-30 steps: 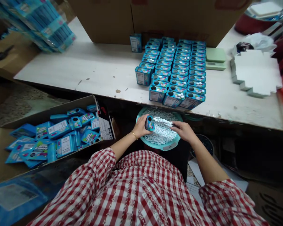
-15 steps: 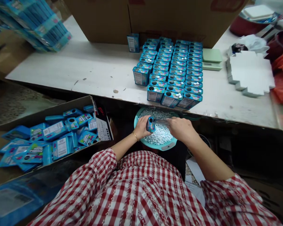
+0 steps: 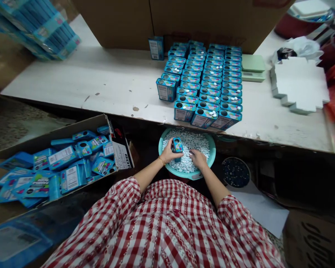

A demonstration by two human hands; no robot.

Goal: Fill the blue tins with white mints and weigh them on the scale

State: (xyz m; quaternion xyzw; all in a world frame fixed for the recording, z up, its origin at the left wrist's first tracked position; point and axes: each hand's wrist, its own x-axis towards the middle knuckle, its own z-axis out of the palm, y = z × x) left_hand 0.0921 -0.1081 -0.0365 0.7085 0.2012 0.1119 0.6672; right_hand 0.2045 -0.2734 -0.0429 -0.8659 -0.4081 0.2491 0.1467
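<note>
The left hand (image 3: 168,152) clasps a small blue cardboard box (image 3: 178,144) in its grip over the teal plastic basin (image 3: 213,146) of white pellets (image 3: 191,139), below the desk (image 3: 100,85)'s near edge. The right hand (image 3: 198,159) is buried among them, so I cannot tell its grip. Best to keep the box above the basin.

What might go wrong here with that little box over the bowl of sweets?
Loose sweets could spill past the rim of the teal bowl: the right hand digs among them, and the small blue box in the left hand has a small hole. The front row of boxes stands at the table edge above the bowl; a bump might tip one down.
</note>
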